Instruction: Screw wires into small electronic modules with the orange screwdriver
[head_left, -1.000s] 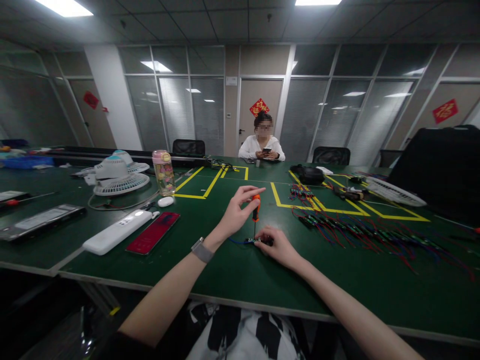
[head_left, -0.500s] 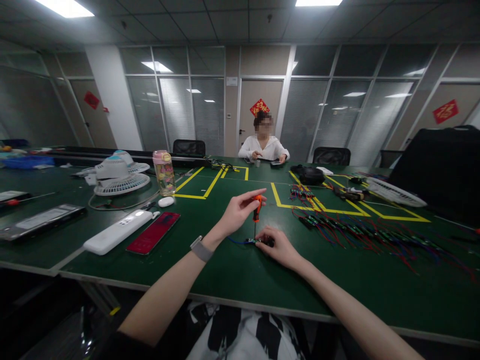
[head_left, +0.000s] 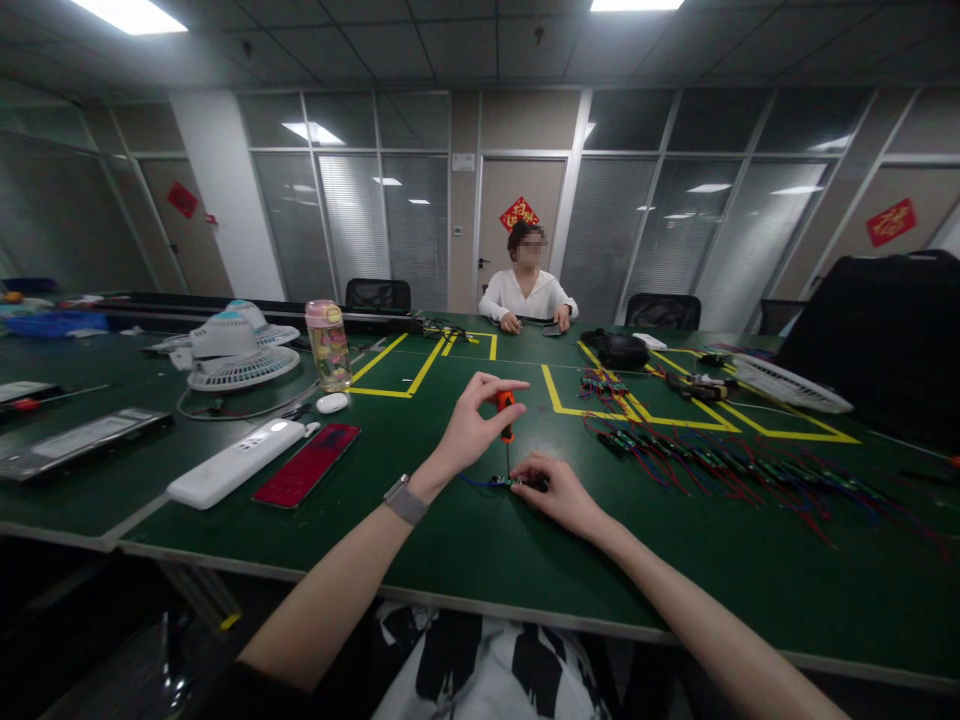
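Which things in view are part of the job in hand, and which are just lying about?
In the job:
- orange-handled screwdriver, upright at the left hand
- small circuit board, at the right hand
- wired circuit boards, probably related

Lying about:
- red-screened smartphone
- pink-lidded bottle
- white fan
- white keyboard

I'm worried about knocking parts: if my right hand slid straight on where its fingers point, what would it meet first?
Your right hand would likely first meet the small green circuit board at its fingertips; the orange-and-black-handled screwdriver stands close too, though depth is unclear.
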